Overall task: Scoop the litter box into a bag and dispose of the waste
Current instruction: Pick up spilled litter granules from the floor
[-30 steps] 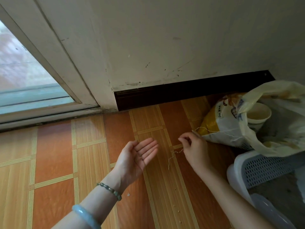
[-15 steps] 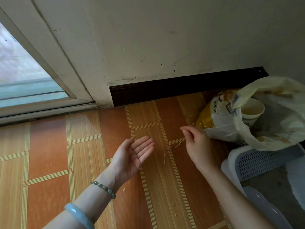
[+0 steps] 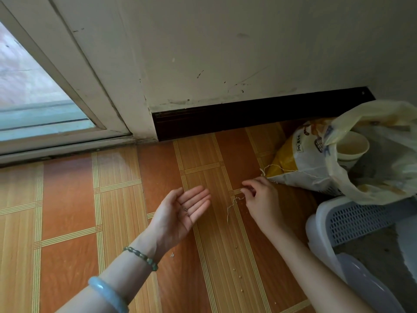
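Observation:
My left hand (image 3: pixel 181 212) is held palm up over the floor, fingers apart, with a few small grains resting on the palm. My right hand (image 3: pixel 259 201) is lowered to the floor beside it, its fingertips pinched together at a thin pale thread (image 3: pixel 232 205) that lies on the floor. The grey litter box (image 3: pixel 361 240) with a perforated inner tray sits at the lower right, partly cut off. A pale yellow plastic bag (image 3: pixel 383 154) hangs open above it, with a paper cup (image 3: pixel 350 146) inside. A yellow and white litter sack (image 3: pixel 297 163) lies against the bag.
Several loose litter grains (image 3: pixel 235 271) are scattered on the orange patterned floor (image 3: pixel 112 211). A white wall with a dark skirting board (image 3: pixel 248 114) runs behind. A glass sliding door frame (image 3: pixel 74 141) is at the upper left.
My right hand has dropped back toward the floor and the thread. My left hand stays palm up in nearly the same place. The view has shifted slightly.

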